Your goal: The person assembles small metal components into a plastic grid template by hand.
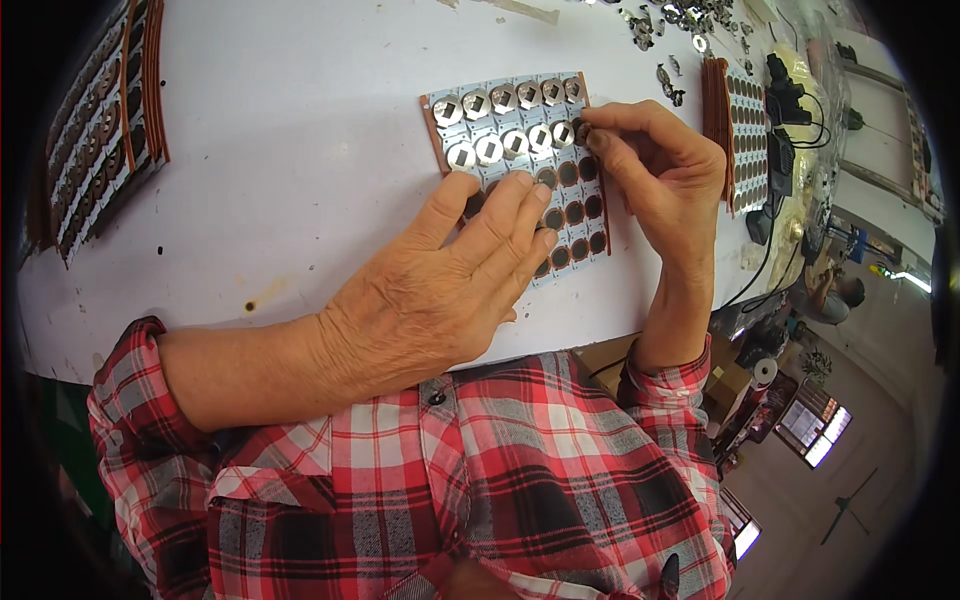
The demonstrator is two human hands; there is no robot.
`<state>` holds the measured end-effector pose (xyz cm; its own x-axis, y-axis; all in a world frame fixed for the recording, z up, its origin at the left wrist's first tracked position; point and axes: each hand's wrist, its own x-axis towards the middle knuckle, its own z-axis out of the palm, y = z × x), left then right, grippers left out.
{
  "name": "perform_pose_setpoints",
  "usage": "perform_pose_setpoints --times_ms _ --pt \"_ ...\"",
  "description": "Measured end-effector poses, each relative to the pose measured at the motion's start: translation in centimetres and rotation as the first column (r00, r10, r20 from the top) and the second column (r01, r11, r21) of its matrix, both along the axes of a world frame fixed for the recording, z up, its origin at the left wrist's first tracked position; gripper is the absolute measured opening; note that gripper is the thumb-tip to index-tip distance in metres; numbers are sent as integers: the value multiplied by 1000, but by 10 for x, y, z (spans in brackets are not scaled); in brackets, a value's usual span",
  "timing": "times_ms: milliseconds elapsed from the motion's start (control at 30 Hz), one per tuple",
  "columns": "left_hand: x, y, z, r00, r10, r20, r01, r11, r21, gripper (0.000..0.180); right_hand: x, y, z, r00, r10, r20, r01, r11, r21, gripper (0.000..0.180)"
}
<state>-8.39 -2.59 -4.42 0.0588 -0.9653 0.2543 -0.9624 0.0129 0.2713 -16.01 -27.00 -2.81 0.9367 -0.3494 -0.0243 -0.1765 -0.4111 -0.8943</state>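
Right grip [583, 132] pinching a small metal disc [579, 127] over the holed tray [520, 170], left hand [440, 290] flat, fingers spread.

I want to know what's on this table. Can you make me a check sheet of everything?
Surface: white table, a small dark spot near its front edge.
Job's things: grid sheet of round holes; top rows hold silver discs, lower rows show dark holes.
Clutter: stacked sheets at far left, another stack at right, loose metal bits at the far edge.
Hands: left hand lies flat on the sheet; right hand pinches a small piece at its right edge.
Cables: black cables at right.
Surroundings: floor and boxes below right.
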Motion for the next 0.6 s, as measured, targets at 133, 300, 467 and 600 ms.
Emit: perform_pose_setpoints --times_ms 133,300,467,600 --pt "0 0 0 1000 -5 -3 5 1000 11 73 -2 8 -7 993 -120 2 120 992 30 16" --pt "1 0 0 1000 -4 -17 4 1000 19 72 -4 9 -12 996 -75 40 79 992 -101 15" --pt "0 0 4 1000 -4 -4 4 999 37 72 -4 -2 -12 997 21 73 -14 995 -98 16" --pt "0 0 5 1000 -1 -14 2 999 39 73 0 -8 -11 996 86 36 -84 995 -57 17"
